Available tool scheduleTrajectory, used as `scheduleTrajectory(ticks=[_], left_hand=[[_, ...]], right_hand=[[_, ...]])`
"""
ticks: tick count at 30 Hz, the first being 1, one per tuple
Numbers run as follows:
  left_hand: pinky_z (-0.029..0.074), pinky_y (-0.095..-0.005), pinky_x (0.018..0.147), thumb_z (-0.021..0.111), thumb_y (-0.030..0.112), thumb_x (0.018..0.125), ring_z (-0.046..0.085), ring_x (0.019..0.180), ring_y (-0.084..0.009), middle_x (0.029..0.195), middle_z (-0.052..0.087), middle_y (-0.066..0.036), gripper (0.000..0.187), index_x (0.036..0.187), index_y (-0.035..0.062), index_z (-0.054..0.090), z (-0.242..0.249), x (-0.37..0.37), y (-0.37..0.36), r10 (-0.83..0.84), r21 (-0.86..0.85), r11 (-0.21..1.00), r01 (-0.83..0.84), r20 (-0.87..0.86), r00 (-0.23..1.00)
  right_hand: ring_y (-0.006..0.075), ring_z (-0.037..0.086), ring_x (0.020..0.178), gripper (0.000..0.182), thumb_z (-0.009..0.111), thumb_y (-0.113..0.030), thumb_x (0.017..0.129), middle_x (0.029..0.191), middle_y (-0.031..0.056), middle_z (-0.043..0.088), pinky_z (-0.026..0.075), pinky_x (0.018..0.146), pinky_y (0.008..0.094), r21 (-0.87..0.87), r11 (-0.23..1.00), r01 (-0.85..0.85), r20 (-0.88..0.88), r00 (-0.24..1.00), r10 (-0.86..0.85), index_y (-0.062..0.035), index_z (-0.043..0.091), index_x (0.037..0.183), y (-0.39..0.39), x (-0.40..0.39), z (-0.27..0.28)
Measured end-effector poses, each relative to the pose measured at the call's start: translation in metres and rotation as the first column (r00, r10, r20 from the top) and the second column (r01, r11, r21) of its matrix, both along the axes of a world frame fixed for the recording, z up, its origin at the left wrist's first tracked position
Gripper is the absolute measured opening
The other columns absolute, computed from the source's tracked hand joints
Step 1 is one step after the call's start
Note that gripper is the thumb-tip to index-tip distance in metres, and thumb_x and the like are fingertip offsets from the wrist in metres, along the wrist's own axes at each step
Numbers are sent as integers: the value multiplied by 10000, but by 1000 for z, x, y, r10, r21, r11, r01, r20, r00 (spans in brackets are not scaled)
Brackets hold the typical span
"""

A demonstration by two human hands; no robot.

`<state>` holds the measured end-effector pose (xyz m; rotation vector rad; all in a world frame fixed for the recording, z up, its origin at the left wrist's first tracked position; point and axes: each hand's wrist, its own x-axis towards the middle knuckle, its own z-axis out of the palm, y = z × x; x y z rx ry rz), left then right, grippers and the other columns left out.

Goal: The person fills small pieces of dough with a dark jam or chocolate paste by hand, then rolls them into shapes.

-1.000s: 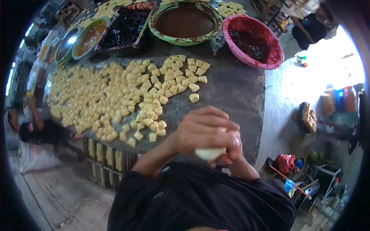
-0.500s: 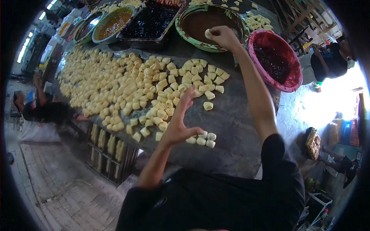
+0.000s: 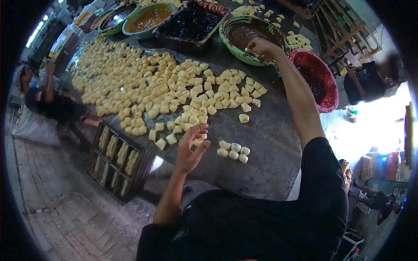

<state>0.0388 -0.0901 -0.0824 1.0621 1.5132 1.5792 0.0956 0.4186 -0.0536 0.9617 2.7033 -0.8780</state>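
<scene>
My right hand (image 3: 263,48) is over the near side of a green basin (image 3: 244,55) of brown paste. Its fingers are pinched on a small pale dough piece (image 3: 248,51), mostly covered by the fingertips. My left hand (image 3: 190,152) hovers at the near edge of the dough pile, thumb and fingers apart, overlapping a few cut pieces in this view. To its right, several rounded dough balls (image 3: 234,153) stand in two short rows on the dark table (image 3: 265,143). A large spread of cut dough pieces (image 3: 143,87) covers the table's left and middle.
A pink basin (image 3: 333,93) with dark red filling stands at the right edge. Along the back are a tray of black filling (image 3: 191,21) and a bowl of orange filling (image 3: 148,19). A rack of dough strips (image 3: 115,161) stands at lower left. Other people are at both sides.
My left hand has drawn back leftward from the two rows of dough balls, its fingers more bent. My right hand stays at the green basin, its fingers closer around the dough piece. The view has shifted.
</scene>
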Motion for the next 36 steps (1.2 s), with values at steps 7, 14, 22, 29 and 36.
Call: scheduleTrajectory(ticks=[7, 14, 22, 29, 36], left_hand=[[497, -281, 855, 587, 179, 1007, 620, 1004, -130, 1129, 665, -70, 301, 1274, 41, 591, 21, 3, -14, 112, 92, 989, -120, 84, 990], [537, -294, 861, 598, 123, 990, 664, 968, -156, 1068, 688, -76, 225, 1176, -2, 616, 15, -6, -100, -73, 173, 981, -92, 759, 647], [615, -308, 815, 532, 218, 1027, 702, 950, -168, 1067, 691, -80, 271, 1181, 2, 583, 39, -20, -258, -92, 111, 993, -24, 909, 407], [558, -307, 817, 717, 0, 857, 686, 936, -224, 1005, 697, -106, 202, 1058, -5, 703, 94, 5, -361, 262, 263, 946, -188, -285, 922], [527, -283, 719, 701, 49, 889, 671, 830, -178, 973, 704, -112, 96, 962, -13, 695, 100, 20, -378, 473, 416, 835, -359, -212, 855]], right_hand=[[139, 625, 917, 190, 641, -107, 862, 1010, 68, 686, 507, 792, 288, -653, 711, -261, -517, 840, -166, -34, 675, 1034, -203, 34, 58], [206, 634, 1099, 452, 640, -113, 891, 1215, 107, 634, 538, 922, 346, -913, 95, -397, -385, 759, -525, 18, 514, 1305, -450, 76, -1], [287, 673, 1028, 417, 656, -15, 896, 1183, 165, 638, 568, 828, 337, -36, 972, -233, -767, 630, 122, -15, 562, 1302, -630, 77, 22], [178, 634, 697, 202, 592, -199, 994, 926, 102, 610, 524, 534, 279, -564, 678, -472, -797, 526, -297, -4, 609, 1048, -717, 64, 40], [126, 596, 706, 115, 623, -127, 970, 930, 75, 578, 501, 544, 241, -389, 836, -386, -897, 366, -249, -21, 615, 926, -763, 52, 70]])
